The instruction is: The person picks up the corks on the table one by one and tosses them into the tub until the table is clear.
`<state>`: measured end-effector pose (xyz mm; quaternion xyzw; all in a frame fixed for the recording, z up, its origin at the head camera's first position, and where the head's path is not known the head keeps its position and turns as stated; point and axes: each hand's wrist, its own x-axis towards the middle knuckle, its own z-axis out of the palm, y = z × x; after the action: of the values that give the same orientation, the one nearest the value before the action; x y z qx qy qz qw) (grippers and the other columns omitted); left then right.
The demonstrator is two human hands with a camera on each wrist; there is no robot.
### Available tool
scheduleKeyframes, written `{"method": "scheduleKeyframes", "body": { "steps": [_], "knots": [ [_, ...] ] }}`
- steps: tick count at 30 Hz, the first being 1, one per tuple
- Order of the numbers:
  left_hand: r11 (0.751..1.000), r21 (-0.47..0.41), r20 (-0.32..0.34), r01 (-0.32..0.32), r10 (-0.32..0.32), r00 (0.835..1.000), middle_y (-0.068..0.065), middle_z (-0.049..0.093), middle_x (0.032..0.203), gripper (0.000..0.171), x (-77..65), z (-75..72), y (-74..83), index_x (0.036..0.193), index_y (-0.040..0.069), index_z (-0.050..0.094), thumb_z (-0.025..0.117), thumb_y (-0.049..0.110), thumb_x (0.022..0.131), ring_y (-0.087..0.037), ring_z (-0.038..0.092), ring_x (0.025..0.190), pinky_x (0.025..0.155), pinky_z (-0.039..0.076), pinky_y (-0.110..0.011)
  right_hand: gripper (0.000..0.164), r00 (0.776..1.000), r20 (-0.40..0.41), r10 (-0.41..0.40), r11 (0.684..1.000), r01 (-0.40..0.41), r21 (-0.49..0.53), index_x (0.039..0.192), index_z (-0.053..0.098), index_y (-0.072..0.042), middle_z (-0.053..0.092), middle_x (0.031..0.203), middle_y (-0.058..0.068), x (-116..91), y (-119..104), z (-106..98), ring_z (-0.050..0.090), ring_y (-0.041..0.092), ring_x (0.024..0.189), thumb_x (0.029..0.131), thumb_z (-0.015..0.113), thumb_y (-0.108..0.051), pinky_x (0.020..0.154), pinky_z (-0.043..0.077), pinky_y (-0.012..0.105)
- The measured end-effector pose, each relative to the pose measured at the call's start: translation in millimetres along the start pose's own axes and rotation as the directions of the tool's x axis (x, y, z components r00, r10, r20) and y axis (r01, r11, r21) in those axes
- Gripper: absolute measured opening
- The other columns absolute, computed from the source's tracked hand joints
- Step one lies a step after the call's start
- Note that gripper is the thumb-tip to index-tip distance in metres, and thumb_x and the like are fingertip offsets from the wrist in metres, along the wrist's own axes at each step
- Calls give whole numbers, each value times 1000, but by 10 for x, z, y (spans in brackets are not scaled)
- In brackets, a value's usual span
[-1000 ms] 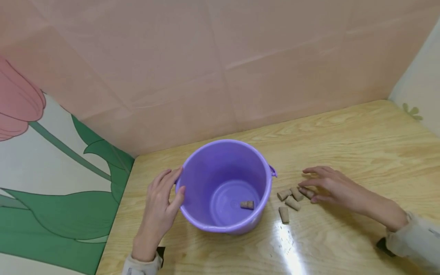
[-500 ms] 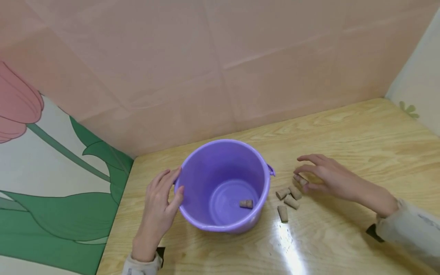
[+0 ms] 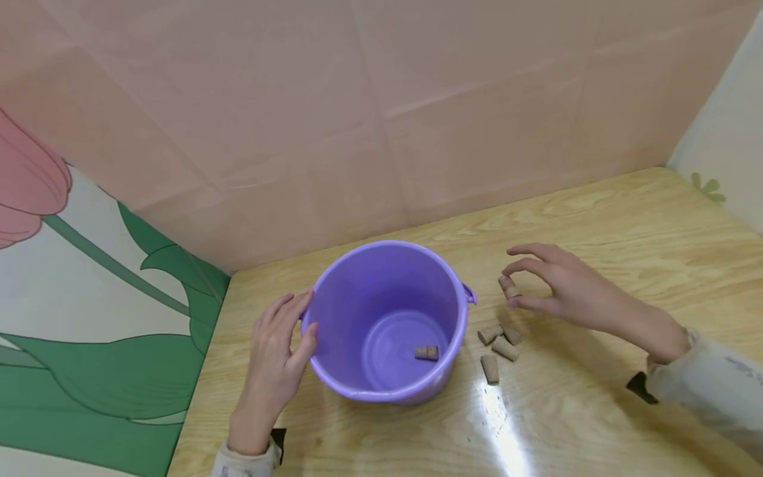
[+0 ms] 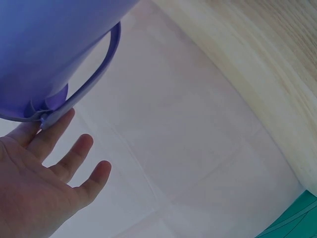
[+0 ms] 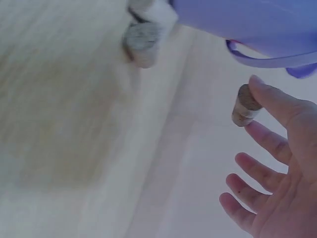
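My right hand [image 3: 566, 285] pinches a cork [image 3: 508, 287] between thumb and index finger, raised above the table, its other fingers spread. The right wrist view shows the held cork [image 5: 246, 105] below the bucket's handle [image 5: 277, 61]. A purple bucket [image 3: 390, 397] stands upright on the table with one cork [image 3: 426, 352] lying on its floor. At its left rim rests my left hand [image 3: 277, 358], thumb and index fingertip on the edge. In the left wrist view, a fingertip of the left hand [image 4: 44, 178] touches the handle's joint [image 4: 47, 119], and its fingers are extended.
Several corks [image 3: 505, 349] lie in a loose group on the wooden table [image 3: 596, 411], right of the bucket. Behind rises a pinkish creased wall covering [image 3: 381, 132]. A wall with a tulip picture [image 3: 107, 371] borders the left side, and a pale wall [image 3: 733, 139] the right.
My right hand has taken one cork from the group, lifted it off the table and moved it up and slightly left. The left hand stays at the bucket's rim.
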<state>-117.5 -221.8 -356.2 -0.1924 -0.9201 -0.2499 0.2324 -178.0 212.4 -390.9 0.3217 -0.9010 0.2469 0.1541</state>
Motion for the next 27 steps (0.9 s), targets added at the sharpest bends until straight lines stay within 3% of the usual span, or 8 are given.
{"method": "scheduleKeyframes", "body": {
  "steps": [10, 21, 27],
  "knots": [
    [1000, 1, -4, -4, 4, 1000, -13, 64, 134, 46, -14, -5, 13, 137, 4, 58, 57, 19, 93, -39, 50, 131, 106, 34, -59, 39, 991, -47, 124, 984, -117, 137, 113, 68, -15, 55, 139, 14, 201, -264, -164, 49, 40, 128, 78, 83, -23, 97, 44, 64],
    [1000, -5, -13, -9, 9, 1000, -13, 65, 133, 46, -13, 4, 16, 136, 4, 59, 57, 18, 93, -39, 50, 130, 105, 34, -59, 42, 979, -170, 115, 971, -75, 227, 116, 69, -10, 56, 138, 13, 435, -473, -223, 50, 35, 128, 78, 84, -20, 101, 42, 61],
    [1000, -8, -12, -11, 11, 1000, -14, 65, 133, 46, -16, 17, 9, 136, 4, 59, 57, 18, 93, -40, 51, 130, 105, 34, -59, 40, 977, -169, 129, 957, -78, 279, 116, 69, -11, 57, 137, 10, 501, -601, -232, 51, 31, 128, 79, 83, -20, 102, 42, 59]
  ]
}}
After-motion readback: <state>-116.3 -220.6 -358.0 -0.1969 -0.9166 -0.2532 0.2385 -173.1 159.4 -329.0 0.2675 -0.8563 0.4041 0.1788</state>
